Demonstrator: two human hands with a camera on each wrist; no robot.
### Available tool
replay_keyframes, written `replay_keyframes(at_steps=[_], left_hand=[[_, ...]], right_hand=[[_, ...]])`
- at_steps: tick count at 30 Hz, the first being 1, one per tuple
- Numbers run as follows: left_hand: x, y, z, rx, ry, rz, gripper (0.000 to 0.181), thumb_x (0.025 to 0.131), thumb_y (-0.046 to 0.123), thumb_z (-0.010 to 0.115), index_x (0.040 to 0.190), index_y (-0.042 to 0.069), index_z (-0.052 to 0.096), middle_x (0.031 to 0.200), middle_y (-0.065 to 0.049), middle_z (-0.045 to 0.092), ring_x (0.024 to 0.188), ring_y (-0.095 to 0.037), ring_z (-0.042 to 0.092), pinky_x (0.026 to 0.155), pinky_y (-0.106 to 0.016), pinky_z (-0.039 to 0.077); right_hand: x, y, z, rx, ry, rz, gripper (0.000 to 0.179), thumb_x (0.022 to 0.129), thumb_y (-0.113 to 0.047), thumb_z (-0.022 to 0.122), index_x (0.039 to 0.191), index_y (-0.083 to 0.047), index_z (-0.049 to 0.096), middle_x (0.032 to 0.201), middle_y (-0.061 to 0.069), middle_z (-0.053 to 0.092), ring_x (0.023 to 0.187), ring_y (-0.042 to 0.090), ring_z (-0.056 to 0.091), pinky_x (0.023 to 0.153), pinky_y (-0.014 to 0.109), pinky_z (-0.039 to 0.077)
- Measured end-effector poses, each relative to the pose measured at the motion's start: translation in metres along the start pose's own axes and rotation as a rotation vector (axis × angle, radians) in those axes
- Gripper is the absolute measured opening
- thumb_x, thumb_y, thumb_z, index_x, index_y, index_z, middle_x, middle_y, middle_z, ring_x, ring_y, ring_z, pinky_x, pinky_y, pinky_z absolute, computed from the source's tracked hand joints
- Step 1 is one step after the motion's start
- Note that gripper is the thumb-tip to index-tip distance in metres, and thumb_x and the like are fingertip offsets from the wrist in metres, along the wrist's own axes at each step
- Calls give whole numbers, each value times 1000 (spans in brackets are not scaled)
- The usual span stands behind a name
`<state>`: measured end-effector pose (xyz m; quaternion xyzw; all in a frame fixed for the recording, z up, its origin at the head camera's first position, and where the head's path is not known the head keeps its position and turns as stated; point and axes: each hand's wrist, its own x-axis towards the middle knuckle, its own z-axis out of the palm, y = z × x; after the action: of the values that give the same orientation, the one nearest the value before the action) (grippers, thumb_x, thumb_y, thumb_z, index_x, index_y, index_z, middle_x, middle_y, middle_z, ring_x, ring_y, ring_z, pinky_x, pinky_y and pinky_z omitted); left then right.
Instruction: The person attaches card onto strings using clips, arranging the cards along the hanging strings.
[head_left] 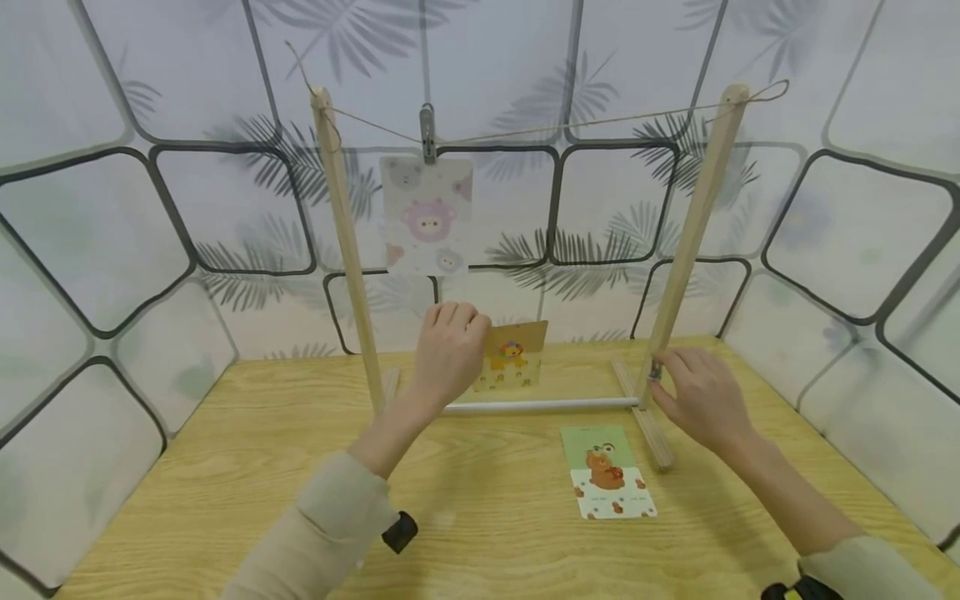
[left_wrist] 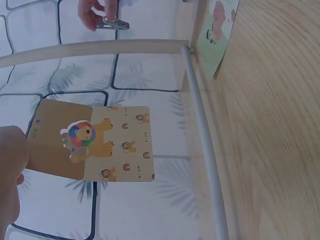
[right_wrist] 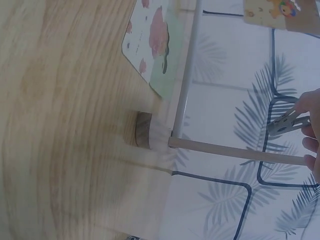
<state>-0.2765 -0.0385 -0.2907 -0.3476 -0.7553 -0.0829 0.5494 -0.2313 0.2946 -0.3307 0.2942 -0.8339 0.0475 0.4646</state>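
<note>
My left hand (head_left: 450,350) pinches a tan card (head_left: 513,358) with a cartoon lion by one edge, above the white rod of a wooden stand. In the left wrist view the lion card (left_wrist: 117,145) faces the camera, its far edge free. Beside the stand's right post (head_left: 693,225), my right hand (head_left: 701,396) grips a small metal clip (right_wrist: 286,124) between thumb and fingers. On the string (head_left: 562,129) between the posts, another metal clip (head_left: 427,133) holds a pale card (head_left: 427,218) with a pink cartoon animal, hanging near the left post.
A green and white card (head_left: 609,473) with a bear lies on the wooden table (head_left: 495,533) in front of the stand. The stand's white rod (head_left: 540,406) runs low between the posts, and its right foot (head_left: 652,437) reaches forward. Patterned fabric (head_left: 495,75) surrounds the table.
</note>
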Motion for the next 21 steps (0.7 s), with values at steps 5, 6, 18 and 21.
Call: replay_keyframes(at_steps=[5, 6, 18, 21], left_hand=[[7, -3, -2, 15, -16, -8, 15, 81, -7, 51, 73, 3, 59, 76, -9, 54, 74, -26, 50, 72, -38, 40], [8, -4, -2, 14, -20, -10, 15, 81, -7, 51, 73, 3, 59, 76, -9, 54, 74, -26, 51, 73, -38, 40], [26, -7, -7, -2, 33, -37, 12, 85, -1, 55, 75, 2, 60, 77, -9, 54, 74, -27, 50, 74, -39, 40], [33, -8, -9, 1, 55, -41, 10, 82, -3, 55, 75, 3, 59, 77, -9, 55, 74, -26, 50, 72, -38, 40]], right_hand=[[9, 0, -1, -8, 14, -22, 32, 69, -9, 65, 96, 7, 61, 84, 20, 59, 73, 39, 56, 59, 48, 46], [11, 0, -1, -5, 16, -26, 32, 69, -8, 65, 96, 7, 61, 85, 20, 59, 74, 39, 55, 61, 49, 45], [27, -2, -6, 2, 40, -33, 34, 67, -5, 69, 97, 7, 61, 87, 21, 60, 77, 39, 55, 62, 48, 43], [32, -3, -8, 5, 49, -38, 33, 67, -6, 68, 97, 8, 60, 87, 22, 60, 77, 40, 55, 63, 49, 44]])
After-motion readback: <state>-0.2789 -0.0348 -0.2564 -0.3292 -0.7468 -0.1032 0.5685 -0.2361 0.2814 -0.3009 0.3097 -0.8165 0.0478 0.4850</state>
